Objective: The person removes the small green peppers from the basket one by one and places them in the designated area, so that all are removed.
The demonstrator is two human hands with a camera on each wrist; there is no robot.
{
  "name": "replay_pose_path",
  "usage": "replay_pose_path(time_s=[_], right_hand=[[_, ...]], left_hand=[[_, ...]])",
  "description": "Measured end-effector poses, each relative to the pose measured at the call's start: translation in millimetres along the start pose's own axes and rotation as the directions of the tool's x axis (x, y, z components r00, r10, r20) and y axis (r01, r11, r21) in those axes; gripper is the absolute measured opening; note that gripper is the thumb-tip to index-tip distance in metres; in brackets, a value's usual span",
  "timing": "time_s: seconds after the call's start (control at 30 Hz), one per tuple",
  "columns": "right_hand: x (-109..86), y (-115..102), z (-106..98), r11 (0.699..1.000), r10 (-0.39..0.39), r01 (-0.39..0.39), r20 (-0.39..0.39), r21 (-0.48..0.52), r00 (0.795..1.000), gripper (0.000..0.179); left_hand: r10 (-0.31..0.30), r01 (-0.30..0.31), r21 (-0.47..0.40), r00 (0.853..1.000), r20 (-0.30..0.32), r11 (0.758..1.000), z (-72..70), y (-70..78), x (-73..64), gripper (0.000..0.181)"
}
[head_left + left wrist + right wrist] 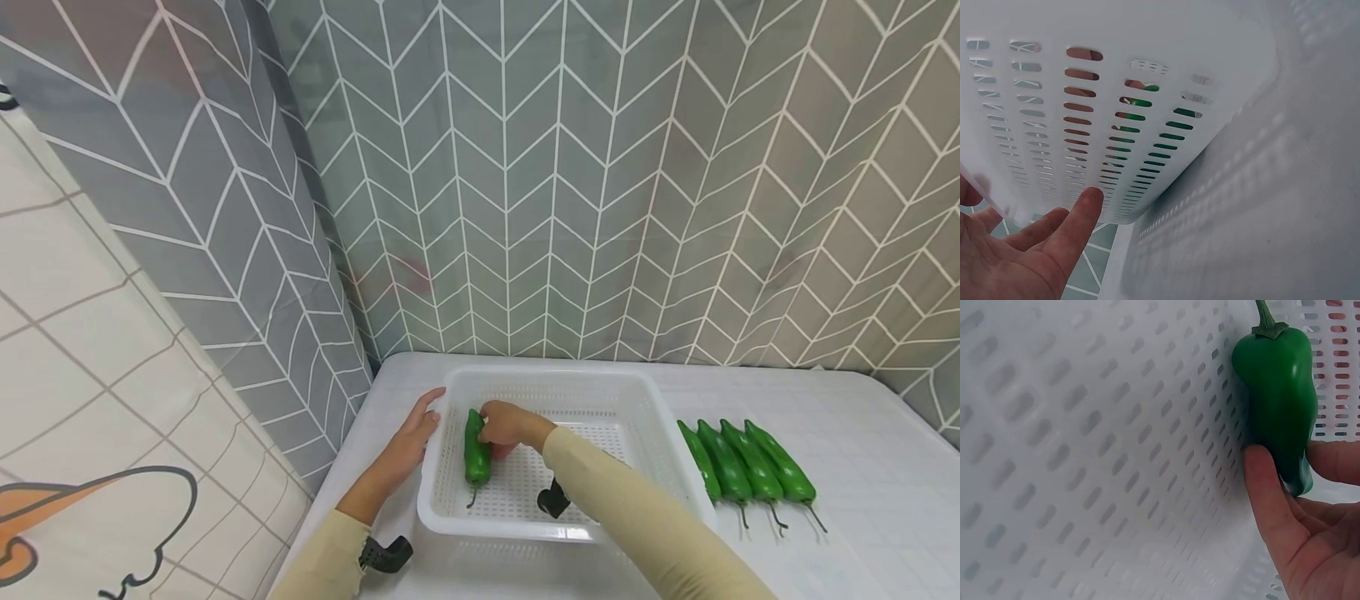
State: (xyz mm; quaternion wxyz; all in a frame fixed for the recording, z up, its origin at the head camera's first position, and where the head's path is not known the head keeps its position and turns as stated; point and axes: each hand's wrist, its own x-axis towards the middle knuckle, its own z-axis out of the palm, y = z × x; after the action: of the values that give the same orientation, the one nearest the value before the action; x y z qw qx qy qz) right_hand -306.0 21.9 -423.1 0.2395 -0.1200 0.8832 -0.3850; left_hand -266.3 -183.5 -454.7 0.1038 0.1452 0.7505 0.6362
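A green pepper (476,454) lies along the left side of a white perforated plastic basket (660,417), stem toward the near side. My right hand (504,422) reaches into the basket and pinches this pepper near its narrow tip. In the right wrist view, the thumb and fingers sit on both sides of that tip, and the green stem points up. My left hand (408,437) is at the basket's left rim. Its fingers stretch along the outside of the slotted wall in the left wrist view, one fingertip right at the slots.
Several more green peppers (761,467) lie side by side in a row on the white table (862,417), right of the basket. Patterned grey curtains (525,208) hang behind the table and on its left. Dark wrist cameras (390,556) are strapped to both wrists.
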Motion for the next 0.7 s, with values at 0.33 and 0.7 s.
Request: replay_pose_path(time_s=[0.33,0.7], right_hand=[[-4.3,-3.2,-0.1,1.0,0.008,-0.008,0.009,0.019,1.0,0.05],[-2.4,2.4,-2.2,0.998,-0.014,0.014,0.0,0.064,1.0,0.049]], left_hand=[[0.02,-0.02,0.008,1.0,0.014,1.0,-2.1,-1.5,1.5,0.051],[0.022,-0.022,-0.003,1.0,0.02,1.0,-1.4,-2.1,1.4,0.049]])
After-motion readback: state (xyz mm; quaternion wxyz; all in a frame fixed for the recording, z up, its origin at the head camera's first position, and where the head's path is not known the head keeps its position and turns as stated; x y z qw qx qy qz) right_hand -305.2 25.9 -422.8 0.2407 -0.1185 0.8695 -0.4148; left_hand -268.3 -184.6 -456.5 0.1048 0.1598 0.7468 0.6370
